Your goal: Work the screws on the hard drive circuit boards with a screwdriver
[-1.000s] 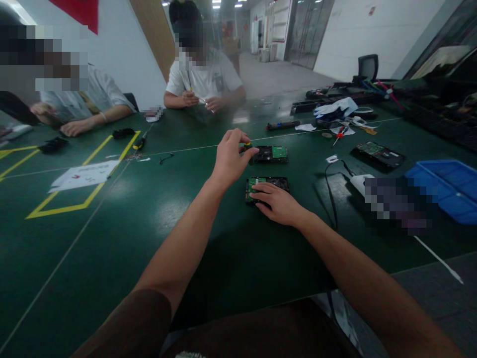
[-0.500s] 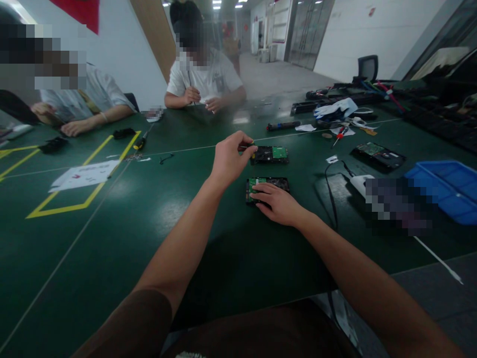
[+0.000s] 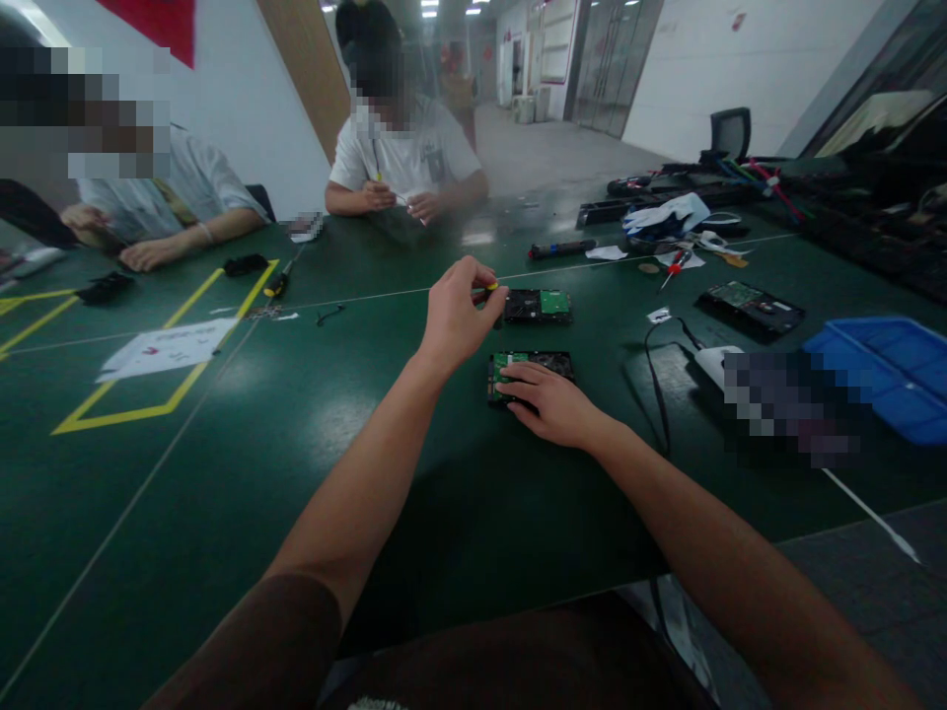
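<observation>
My left hand (image 3: 460,311) pinches a small tool with a yellow end (image 3: 491,287), mostly hidden by the fingers, beside the left end of a hard drive (image 3: 539,306). That drive lies flat with its green circuit board up. Closer to me, my right hand (image 3: 551,399) rests on a second hard drive (image 3: 531,361), its fingers spread over the green board at the drive's left part.
A third hard drive (image 3: 751,308), a blue tray (image 3: 884,380) and a white device with a cable (image 3: 719,367) lie to the right. Behind are a red screwdriver (image 3: 676,266) and a black tool (image 3: 560,249). Two people sit across the table (image 3: 296,513).
The yellow end of the tool in my left hand has turned and shows more above the fingers. My right hand and both drives are where they were.
</observation>
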A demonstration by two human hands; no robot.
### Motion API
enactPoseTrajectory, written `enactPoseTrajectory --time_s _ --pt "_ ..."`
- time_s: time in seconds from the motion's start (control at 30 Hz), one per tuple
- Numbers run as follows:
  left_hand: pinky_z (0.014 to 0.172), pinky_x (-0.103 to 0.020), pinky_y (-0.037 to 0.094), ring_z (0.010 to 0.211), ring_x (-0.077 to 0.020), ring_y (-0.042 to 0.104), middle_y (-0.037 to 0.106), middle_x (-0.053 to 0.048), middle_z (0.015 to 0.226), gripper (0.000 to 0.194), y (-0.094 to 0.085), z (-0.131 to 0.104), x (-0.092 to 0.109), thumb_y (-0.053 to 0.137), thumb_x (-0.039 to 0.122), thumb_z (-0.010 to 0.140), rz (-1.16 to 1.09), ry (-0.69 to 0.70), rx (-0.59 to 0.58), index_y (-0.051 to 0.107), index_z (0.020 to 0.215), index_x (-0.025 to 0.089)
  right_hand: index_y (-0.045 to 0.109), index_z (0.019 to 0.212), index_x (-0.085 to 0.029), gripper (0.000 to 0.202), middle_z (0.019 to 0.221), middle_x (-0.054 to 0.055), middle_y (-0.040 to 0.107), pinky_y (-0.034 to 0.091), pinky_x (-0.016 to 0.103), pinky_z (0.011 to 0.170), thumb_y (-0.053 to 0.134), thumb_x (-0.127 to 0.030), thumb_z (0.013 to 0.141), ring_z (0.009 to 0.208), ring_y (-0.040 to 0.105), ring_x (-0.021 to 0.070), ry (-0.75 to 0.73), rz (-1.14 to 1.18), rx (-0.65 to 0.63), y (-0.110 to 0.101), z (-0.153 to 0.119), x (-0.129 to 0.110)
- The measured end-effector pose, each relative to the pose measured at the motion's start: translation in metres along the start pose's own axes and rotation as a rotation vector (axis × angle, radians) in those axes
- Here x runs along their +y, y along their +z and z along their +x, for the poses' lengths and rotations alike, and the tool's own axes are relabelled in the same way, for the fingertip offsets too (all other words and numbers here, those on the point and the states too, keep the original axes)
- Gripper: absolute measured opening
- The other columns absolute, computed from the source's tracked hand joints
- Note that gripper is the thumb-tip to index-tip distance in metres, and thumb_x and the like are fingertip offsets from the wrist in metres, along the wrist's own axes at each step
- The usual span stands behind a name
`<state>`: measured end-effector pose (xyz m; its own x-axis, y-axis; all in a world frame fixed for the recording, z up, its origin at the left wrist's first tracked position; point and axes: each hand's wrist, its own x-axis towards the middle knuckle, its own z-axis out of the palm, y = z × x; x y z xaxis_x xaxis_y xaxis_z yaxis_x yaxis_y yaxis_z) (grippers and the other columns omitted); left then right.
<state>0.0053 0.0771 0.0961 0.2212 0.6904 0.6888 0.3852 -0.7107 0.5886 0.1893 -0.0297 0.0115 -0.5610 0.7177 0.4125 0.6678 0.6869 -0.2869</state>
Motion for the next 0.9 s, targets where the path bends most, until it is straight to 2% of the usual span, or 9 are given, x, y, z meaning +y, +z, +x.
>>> enactPoseTrajectory --time_s 0.2,0.33,0.7,0.9 --pt "0.082 -0.031 0.061 0.089 -0.0158 0.068 0.071 -0.005 0.098 0.013 -0.0004 0.0011 -0.0021 0.063 0.012 0.090 0.060 0.050 -0.019 0.063 0.100 0.021 0.071 0.134 -0.021 0.035 0.143 0.013 0.065 0.046 0.058 0.119 0.060 -0.021 0.100 0.137 0.059 0.0310 0.000 -0.011 -0.003 -0.0013 0.0002 -0.0007" --pt "0.083 -0.032 0.060 0.092 -0.0173 0.068 0.070 -0.005 0.101 0.014 -0.0034 0.0016 -0.0010 0.061 0.012 0.092 0.081 0.082 -0.041 0.065 0.100 0.022 0.070 0.135 -0.021 0.036 0.143 0.013 0.065 0.046 0.059 0.119 0.060 -0.021 0.100 0.138 0.058 0.0312 0.007 0.000 -0.012 -0.0016 0.0001 -0.0004" --pt "0.082 -0.033 0.060 0.090 -0.0178 0.068 0.071 -0.005 0.101 0.013 -0.0044 0.0020 -0.0023 0.065 0.013 0.092 0.084 0.087 -0.037 0.068 0.100 0.023 0.070 0.135 -0.018 0.036 0.145 0.015 0.064 0.044 0.057 0.121 0.059 -0.021 0.101 0.139 0.057 0.0311 0.002 -0.011 -0.016 0.0000 -0.0007 0.0019" --pt "0.082 -0.032 0.061 0.084 -0.0154 0.069 0.071 -0.005 0.101 0.013 -0.0025 0.0014 0.0005 0.076 0.019 0.087 0.003 0.059 -0.036 0.068 0.097 0.020 0.070 0.135 -0.019 0.037 0.145 0.015 0.065 0.045 0.057 0.120 0.059 -0.021 0.100 0.138 0.058 0.0309 0.005 -0.012 -0.016 -0.0008 -0.0005 0.0004"
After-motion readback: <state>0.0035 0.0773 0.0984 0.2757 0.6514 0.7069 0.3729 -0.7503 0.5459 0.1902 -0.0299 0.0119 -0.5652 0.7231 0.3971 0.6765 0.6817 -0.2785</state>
